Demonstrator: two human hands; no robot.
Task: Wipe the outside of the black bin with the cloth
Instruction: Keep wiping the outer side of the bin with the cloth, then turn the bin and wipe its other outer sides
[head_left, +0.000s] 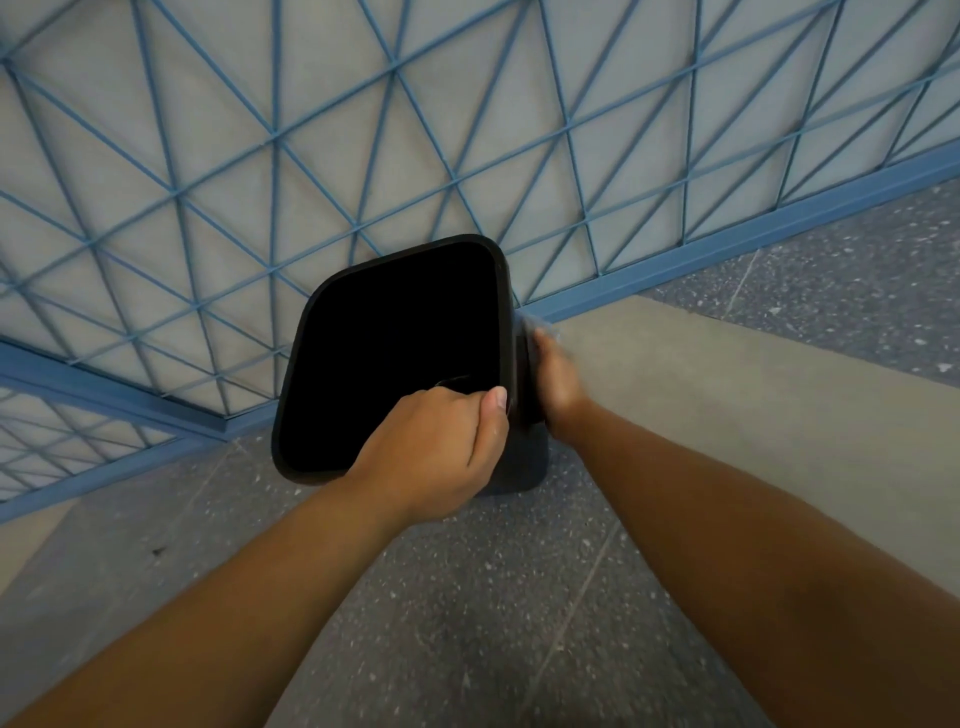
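The black bin (311, 332) stands on the speckled floor, seen from above with its dark opening facing me. My left hand (436, 452) grips the bin's near rim, fingers curled over the edge and thumb on top. My right hand (553, 379) is blurred against the bin's right outer wall, pressing a pale grey-blue cloth (535, 327) onto it. Only a small part of the cloth shows above the fingers; the rest is hidden under the hand.
A blue metal lattice railing (363, 156) runs close behind and to the left of the bin, with a blue base rail (727, 249). A grey concrete strip (727, 374) lies to the right. Speckled floor (467, 623) stretches toward me.
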